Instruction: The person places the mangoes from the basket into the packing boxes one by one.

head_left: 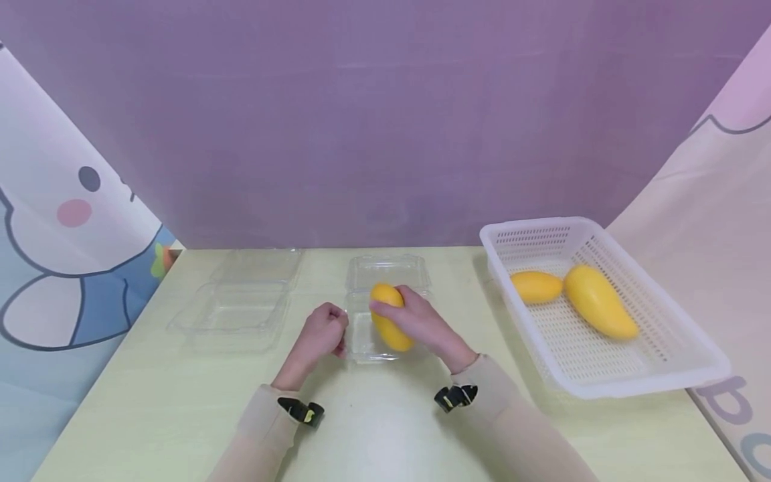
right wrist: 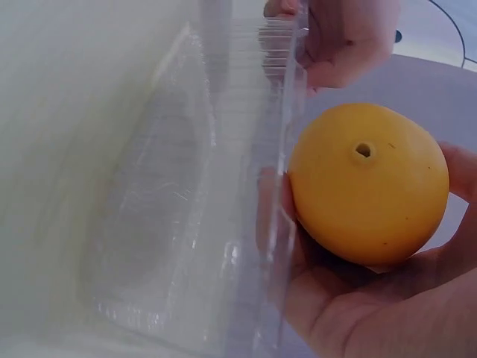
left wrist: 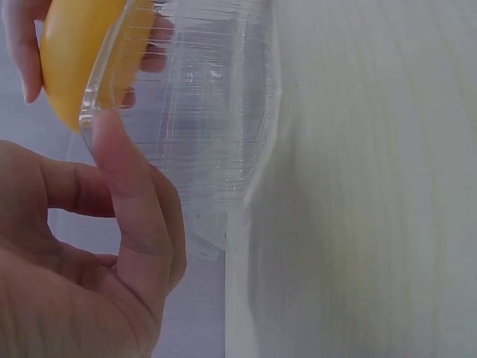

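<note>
My right hand (head_left: 421,320) grips a yellow mango (head_left: 390,331) over the open clear container (head_left: 361,341) at the middle of the table. The right wrist view shows that mango (right wrist: 369,186) end-on, with fingers and thumb round it, beside the container wall (right wrist: 156,246). My left hand (head_left: 322,331) is at the container's left edge, fingers curled. In the left wrist view the left hand (left wrist: 89,239) pinches the corner of the clear rim, while the mango (left wrist: 74,60) shows partly behind the plastic. The container's lid (head_left: 388,271) lies folded back on the far side.
On the right stands a white perforated basket (head_left: 524,328) holding a smaller mango (head_left: 536,287) and a larger mango (head_left: 596,301). More clear open containers (head_left: 231,311) lie on the left of the pale table (head_left: 150,408). A purple backdrop (head_left: 361,134) rises behind the far edge.
</note>
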Demonstrator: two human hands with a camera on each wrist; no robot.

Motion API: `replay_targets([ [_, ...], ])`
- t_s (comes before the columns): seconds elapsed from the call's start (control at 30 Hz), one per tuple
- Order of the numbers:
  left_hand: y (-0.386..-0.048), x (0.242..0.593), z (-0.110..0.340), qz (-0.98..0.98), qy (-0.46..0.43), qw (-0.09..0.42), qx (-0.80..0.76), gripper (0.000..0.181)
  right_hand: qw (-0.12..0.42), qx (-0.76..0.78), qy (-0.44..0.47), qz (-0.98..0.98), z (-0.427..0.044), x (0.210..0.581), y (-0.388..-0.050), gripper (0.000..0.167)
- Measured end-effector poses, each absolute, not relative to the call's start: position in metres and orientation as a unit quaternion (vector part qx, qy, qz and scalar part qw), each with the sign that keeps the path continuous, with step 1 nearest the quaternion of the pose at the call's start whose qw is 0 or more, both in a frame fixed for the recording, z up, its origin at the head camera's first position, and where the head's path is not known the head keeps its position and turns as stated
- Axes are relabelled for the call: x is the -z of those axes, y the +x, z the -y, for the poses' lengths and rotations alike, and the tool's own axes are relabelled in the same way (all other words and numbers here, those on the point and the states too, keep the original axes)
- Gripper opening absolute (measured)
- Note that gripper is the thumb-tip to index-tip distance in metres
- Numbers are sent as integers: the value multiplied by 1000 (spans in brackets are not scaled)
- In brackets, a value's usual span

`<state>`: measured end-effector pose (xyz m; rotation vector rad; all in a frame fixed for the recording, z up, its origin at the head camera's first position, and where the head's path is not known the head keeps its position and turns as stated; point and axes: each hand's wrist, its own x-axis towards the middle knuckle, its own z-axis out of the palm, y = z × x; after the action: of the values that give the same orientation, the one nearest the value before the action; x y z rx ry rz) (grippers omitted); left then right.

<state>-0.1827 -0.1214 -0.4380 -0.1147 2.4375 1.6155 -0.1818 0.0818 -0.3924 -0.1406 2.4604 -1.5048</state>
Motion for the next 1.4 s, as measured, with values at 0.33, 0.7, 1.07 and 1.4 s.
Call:
replay_targets([
  [0.33,-182,440,119,-830,-38,104,-547,20,144,481,-36,-864,-70,403,-185,61],
  [0.7,-183,441,118,-828,-37,103,-550,20,154,457,-30,-876,-61,407,-191,66],
  [1.07,-184,442,116,-828,-35,106,-549,17,164,434,-23,-886,-55,415,-194,73],
  [1.4,-183,439,117,-828,-35,107,-549,16,174,425,-31,-888,-50,415,-193,69],
])
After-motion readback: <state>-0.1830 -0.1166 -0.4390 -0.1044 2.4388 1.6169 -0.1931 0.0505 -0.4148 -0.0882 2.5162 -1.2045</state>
